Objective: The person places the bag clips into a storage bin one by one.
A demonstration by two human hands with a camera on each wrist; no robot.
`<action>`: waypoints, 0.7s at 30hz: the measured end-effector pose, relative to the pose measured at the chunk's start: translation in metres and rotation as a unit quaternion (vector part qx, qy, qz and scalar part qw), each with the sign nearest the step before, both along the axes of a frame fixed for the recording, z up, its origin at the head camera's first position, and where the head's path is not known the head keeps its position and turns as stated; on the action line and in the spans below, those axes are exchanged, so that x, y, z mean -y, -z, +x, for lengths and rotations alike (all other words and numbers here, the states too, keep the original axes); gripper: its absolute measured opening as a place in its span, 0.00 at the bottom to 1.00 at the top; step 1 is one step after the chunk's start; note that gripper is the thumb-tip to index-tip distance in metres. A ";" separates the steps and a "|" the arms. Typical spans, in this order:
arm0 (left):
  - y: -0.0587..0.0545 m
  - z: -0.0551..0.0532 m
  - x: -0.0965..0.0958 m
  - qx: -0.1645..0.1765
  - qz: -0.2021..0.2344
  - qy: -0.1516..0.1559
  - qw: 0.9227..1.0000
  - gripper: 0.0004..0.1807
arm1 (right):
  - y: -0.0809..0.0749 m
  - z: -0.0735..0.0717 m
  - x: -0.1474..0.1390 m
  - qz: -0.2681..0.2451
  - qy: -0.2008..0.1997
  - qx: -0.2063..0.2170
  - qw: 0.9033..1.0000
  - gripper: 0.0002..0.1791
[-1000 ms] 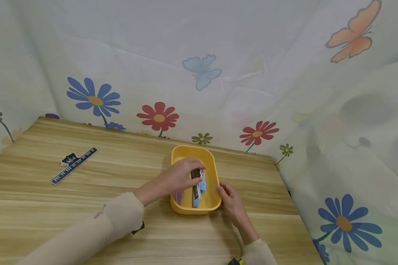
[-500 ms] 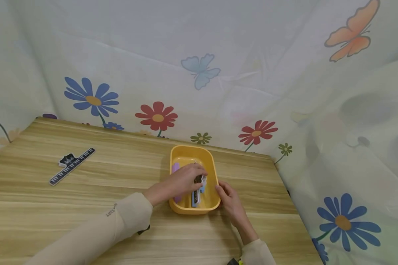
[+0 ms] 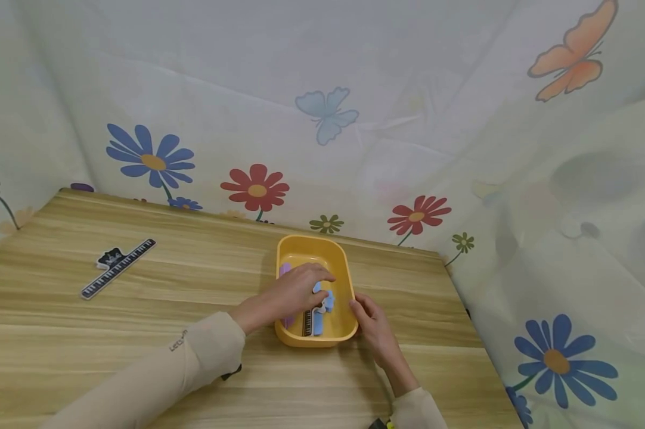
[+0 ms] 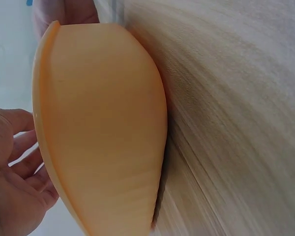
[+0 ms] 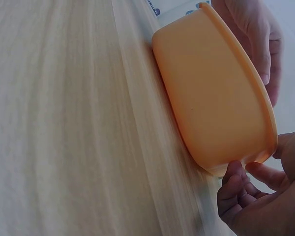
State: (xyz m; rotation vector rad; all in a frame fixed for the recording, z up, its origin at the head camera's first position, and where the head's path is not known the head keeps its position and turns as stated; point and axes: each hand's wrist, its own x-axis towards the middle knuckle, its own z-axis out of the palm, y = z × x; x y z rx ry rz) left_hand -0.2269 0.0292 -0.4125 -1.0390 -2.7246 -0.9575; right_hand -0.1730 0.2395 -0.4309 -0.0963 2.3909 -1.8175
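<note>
A yellow plastic bin (image 3: pixel 344 280) stands on the table. My left hand (image 3: pixel 295 289) reaches over its left rim, thumb and fingers apart and gripping nothing that I can see. Just below those fingers, a black piano-key clip (image 3: pixel 307 323) lies in the bin beside a blue clip (image 3: pixel 318 325), partly hidden by the hand. Along the left wall is a purple clip (image 3: pixel 285 269), also partly covered. My right hand (image 3: pixel 375 325) holds the bin's right rim, thumb on the rim and fingers against the outer wall (image 5: pixel 211 98).
Another black piano-key clip (image 3: pixel 117 268) lies on the left part of the wooden table (image 3: pixel 204 262). A flower-printed curtain (image 3: pixel 408 149) rises behind the table and along its right edge.
The black piano-key clip has left my left hand's fingers and now lies lower in the bin, left of the blue clip. My right hand has kept its hold on the rim.
</note>
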 end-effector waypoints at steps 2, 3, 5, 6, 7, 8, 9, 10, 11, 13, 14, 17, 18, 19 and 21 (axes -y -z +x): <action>0.000 0.001 0.001 -0.004 0.005 -0.001 1.000 0.17 | 0.000 0.000 0.000 0.000 0.000 -0.001 1.000 0.23; -0.001 0.001 0.001 -0.006 0.009 -0.001 1.000 0.17 | 0.000 0.000 0.000 0.001 0.000 0.000 1.000 0.23; -0.001 0.002 0.003 -0.014 0.021 -0.001 1.000 0.16 | 0.000 0.001 0.000 0.003 0.001 -0.001 1.000 0.23; -0.002 0.002 0.004 -0.017 0.029 0.000 0.999 0.16 | 0.000 0.001 0.000 0.003 0.002 0.000 1.000 0.23; -0.002 0.003 0.005 -0.022 0.035 -0.002 0.999 0.16 | 0.000 0.001 0.000 0.003 0.002 0.000 1.000 0.23; -0.002 0.003 0.006 -0.027 0.040 -0.005 0.999 0.15 | -0.001 0.001 0.001 0.002 0.003 0.002 1.000 0.23; -0.003 0.003 0.007 -0.032 0.043 -0.008 0.999 0.15 | -0.001 0.001 0.001 0.001 0.003 0.003 1.000 0.23; -0.003 0.003 0.009 -0.038 0.047 -0.011 0.998 0.15 | -0.001 0.001 0.001 0.001 0.004 0.004 1.000 0.23; -0.004 0.003 0.010 -0.041 0.049 -0.016 0.998 0.14 | -0.001 0.001 0.001 0.001 0.005 0.004 1.000 0.23; -0.005 0.003 0.013 -0.050 0.050 -0.025 0.997 0.14 | -0.001 0.001 0.001 0.001 0.007 0.006 1.000 0.23; -0.006 0.003 0.015 -0.052 0.053 -0.027 0.997 0.14 | -0.001 0.001 0.001 0.002 0.009 0.007 1.000 0.23; -0.009 0.004 0.020 -0.049 0.060 -0.033 0.996 0.14 | -0.002 0.001 0.001 0.004 0.012 0.009 1.000 0.22; -0.009 0.004 0.022 -0.046 0.062 -0.035 0.996 0.14 | -0.002 0.001 0.001 0.005 0.011 0.009 1.000 0.22; -0.010 0.005 0.025 -0.042 0.065 -0.039 0.996 0.15 | -0.002 0.001 0.001 0.005 0.011 0.009 1.000 0.22; -0.010 0.006 0.030 -0.030 0.070 -0.047 0.996 0.15 | -0.001 0.001 0.002 0.006 0.010 0.008 1.000 0.23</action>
